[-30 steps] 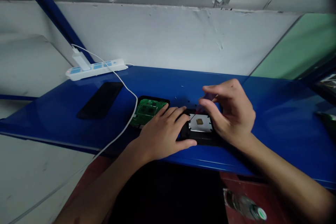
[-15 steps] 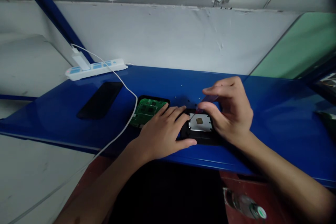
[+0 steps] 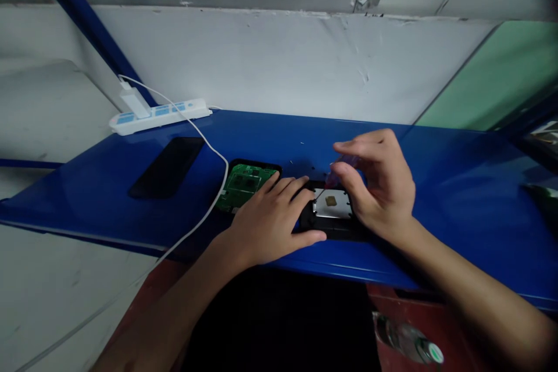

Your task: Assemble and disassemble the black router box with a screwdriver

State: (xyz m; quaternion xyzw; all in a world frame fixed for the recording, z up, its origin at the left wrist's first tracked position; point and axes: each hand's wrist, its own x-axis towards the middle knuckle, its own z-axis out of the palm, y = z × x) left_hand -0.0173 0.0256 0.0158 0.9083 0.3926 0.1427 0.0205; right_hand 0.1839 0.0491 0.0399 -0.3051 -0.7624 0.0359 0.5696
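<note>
A screwdriver (image 3: 344,164) with a clear purplish handle is pinched between the thumb and fingers of my right hand (image 3: 380,183). Its thin shaft slants down to the left edge of a silver metal plate (image 3: 337,209) with a small tan square on it. The plate sits in a black device housing (image 3: 333,229) lying on the blue table. My left hand (image 3: 274,218) rests with fingers stretched out, its index finger and thumb at the housing's left end. Beside it, partly under the fingers, is a green circuit board (image 3: 242,183) in a black shell.
A dark flat phone-like slab (image 3: 167,167) lies at the left. Behind it stands a white power strip (image 3: 161,115) with a charger (image 3: 135,100); its white cable (image 3: 207,215) crosses the table (image 3: 471,203). Tiny screws (image 3: 302,143) lie beyond the housing. Below is a clear bottle (image 3: 405,340).
The screwdriver handle has turned a little between my right fingers, and that hand has shifted slightly left. My left hand and the housing keep their places.
</note>
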